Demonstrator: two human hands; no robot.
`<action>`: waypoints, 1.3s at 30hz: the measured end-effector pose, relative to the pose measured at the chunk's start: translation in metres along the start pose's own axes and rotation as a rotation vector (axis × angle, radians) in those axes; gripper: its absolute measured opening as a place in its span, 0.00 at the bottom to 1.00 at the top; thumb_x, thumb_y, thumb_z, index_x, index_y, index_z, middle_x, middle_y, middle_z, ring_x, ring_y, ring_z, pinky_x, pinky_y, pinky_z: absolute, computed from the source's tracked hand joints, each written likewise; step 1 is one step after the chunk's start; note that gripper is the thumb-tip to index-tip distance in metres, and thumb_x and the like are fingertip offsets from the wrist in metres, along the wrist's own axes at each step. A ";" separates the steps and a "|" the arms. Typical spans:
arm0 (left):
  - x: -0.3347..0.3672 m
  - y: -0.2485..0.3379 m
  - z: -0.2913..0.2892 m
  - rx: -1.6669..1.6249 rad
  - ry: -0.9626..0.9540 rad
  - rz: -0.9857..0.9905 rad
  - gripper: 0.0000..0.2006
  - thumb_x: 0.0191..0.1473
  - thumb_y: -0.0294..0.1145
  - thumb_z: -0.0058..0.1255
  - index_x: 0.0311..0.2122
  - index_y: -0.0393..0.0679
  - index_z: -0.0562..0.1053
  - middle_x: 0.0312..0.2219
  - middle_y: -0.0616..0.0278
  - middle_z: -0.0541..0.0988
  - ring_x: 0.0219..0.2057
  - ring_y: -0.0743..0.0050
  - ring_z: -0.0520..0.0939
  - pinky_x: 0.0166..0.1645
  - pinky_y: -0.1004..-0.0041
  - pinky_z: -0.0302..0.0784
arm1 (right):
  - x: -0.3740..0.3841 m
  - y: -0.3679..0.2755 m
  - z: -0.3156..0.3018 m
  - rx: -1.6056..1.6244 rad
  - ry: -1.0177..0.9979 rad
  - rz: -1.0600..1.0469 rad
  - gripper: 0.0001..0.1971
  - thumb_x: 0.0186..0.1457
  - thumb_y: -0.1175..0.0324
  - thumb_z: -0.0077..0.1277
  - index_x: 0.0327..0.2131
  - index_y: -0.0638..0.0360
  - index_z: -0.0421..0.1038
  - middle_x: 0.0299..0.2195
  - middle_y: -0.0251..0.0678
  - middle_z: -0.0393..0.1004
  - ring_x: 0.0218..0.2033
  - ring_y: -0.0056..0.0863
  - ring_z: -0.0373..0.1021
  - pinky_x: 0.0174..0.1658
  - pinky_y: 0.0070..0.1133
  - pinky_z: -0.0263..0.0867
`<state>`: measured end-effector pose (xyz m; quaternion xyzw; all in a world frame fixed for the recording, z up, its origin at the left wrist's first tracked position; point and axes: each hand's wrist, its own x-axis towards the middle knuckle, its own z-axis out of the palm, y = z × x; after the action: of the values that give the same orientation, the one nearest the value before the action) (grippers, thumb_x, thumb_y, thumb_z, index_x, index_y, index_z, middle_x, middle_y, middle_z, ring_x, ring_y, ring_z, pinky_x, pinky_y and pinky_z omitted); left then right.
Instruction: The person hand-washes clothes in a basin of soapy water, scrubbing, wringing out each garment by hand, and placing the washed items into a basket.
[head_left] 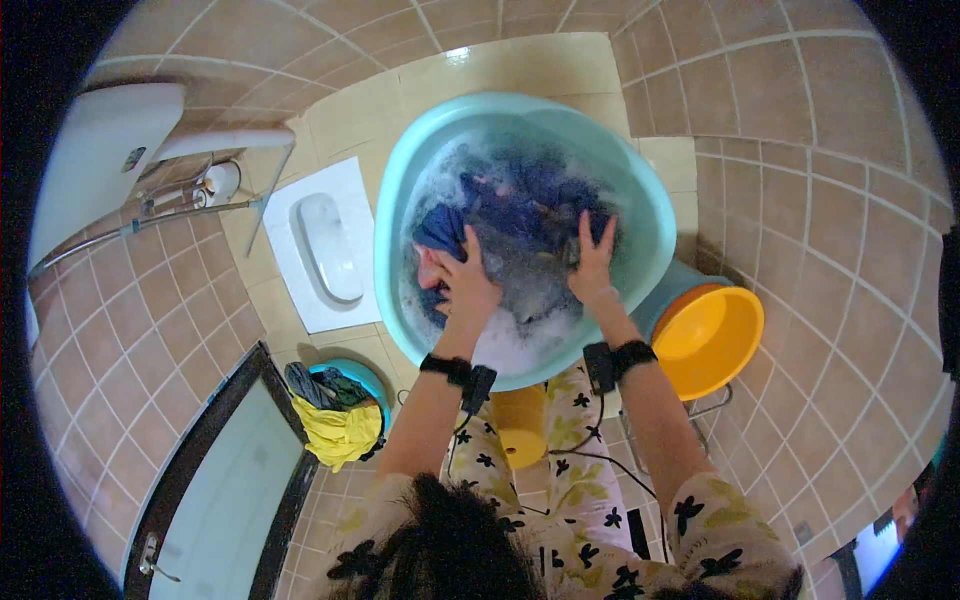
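A large light-blue tub (pixel 392 205) stands in front of me, holding sudsy water and dark blue wet clothes (pixel 525 205). My left hand (pixel 467 285) rests on the clothes at the tub's left side, its visible fingers apart. Just beside those fingers a pinkish piece of fabric (pixel 428 270) shows above the water. On the right, my right hand (pixel 594 268) touches the dark clothes with two fingers spread upward; its other fingers are partly hidden by cloth and foam. White suds (pixel 520 345) gather along the near side of the water.
An orange basin (pixel 705 340) sits right of the tub. Left are a white squat toilet (pixel 325 250) and a small blue basin (pixel 372 382) heaped with yellow and dark clothes (pixel 335 425). A yellow stool (pixel 520 425) is between my legs. Cables (pixel 600 458) hang from my wrist straps.
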<state>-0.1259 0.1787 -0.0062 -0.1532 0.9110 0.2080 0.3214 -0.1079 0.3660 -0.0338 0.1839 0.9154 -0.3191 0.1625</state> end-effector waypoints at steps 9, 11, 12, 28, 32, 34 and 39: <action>0.165 -0.090 0.058 0.278 -0.293 0.140 0.33 0.40 0.44 0.51 0.51 0.38 0.59 0.47 0.40 0.63 0.51 0.23 0.51 0.53 0.38 0.41 | 0.057 0.050 0.081 -0.318 -0.467 -0.155 0.24 0.45 0.67 0.46 0.48 0.61 0.57 0.50 0.56 0.54 0.50 0.49 0.57 0.52 0.36 0.54; 0.170 -0.070 0.055 0.096 -0.520 0.336 0.29 0.42 0.44 0.49 0.50 0.42 0.61 0.43 0.37 0.67 0.50 0.30 0.57 0.55 0.47 0.47 | 0.081 0.085 0.061 -0.278 -0.420 -0.029 0.22 0.44 0.68 0.46 0.46 0.61 0.58 0.47 0.53 0.57 0.46 0.46 0.58 0.48 0.34 0.56; 0.163 -0.074 0.045 0.047 -0.597 0.371 0.27 0.43 0.44 0.48 0.50 0.44 0.62 0.41 0.36 0.68 0.50 0.32 0.59 0.55 0.50 0.50 | 0.075 0.078 0.057 -0.007 -0.352 0.197 0.21 0.43 0.69 0.46 0.44 0.62 0.60 0.43 0.50 0.60 0.43 0.43 0.60 0.45 0.33 0.57; -0.058 0.085 -0.043 -1.915 -0.870 -0.214 0.23 0.48 0.52 0.45 0.42 0.44 0.67 0.31 0.60 0.74 0.30 0.68 0.76 0.37 0.72 0.73 | -0.103 -0.131 -0.128 0.723 -0.144 -0.075 0.14 0.34 0.69 0.57 0.26 0.58 0.64 0.23 0.31 0.66 0.22 0.30 0.67 0.26 0.23 0.63; -0.039 0.077 -0.013 -1.864 -0.801 -0.341 0.18 0.47 0.46 0.48 0.38 0.45 0.68 0.28 0.62 0.74 0.28 0.68 0.75 0.35 0.72 0.73 | -0.077 -0.111 -0.109 0.232 -0.027 -0.447 0.13 0.35 0.64 0.58 0.24 0.55 0.64 0.22 0.36 0.66 0.19 0.37 0.66 0.23 0.27 0.63; -0.030 0.072 -0.004 -1.899 -0.748 -0.349 0.15 0.45 0.43 0.49 0.35 0.45 0.69 0.26 0.63 0.73 0.26 0.69 0.74 0.32 0.73 0.72 | -0.069 -0.108 -0.097 0.188 -0.015 -0.446 0.13 0.36 0.63 0.58 0.22 0.54 0.64 0.22 0.35 0.66 0.19 0.37 0.67 0.22 0.28 0.63; -0.018 0.062 0.001 -1.978 -0.738 -0.468 0.10 0.42 0.38 0.50 0.30 0.45 0.69 0.23 0.63 0.73 0.25 0.68 0.74 0.31 0.72 0.72 | -0.048 -0.102 -0.068 0.247 0.101 -0.445 0.13 0.37 0.67 0.59 0.17 0.58 0.62 0.16 0.38 0.63 0.17 0.41 0.63 0.19 0.28 0.59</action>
<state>-0.1379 0.2354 0.0224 -0.4428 0.1344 0.8180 0.3416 -0.1229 0.3240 0.0903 0.0122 0.8945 -0.4466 0.0186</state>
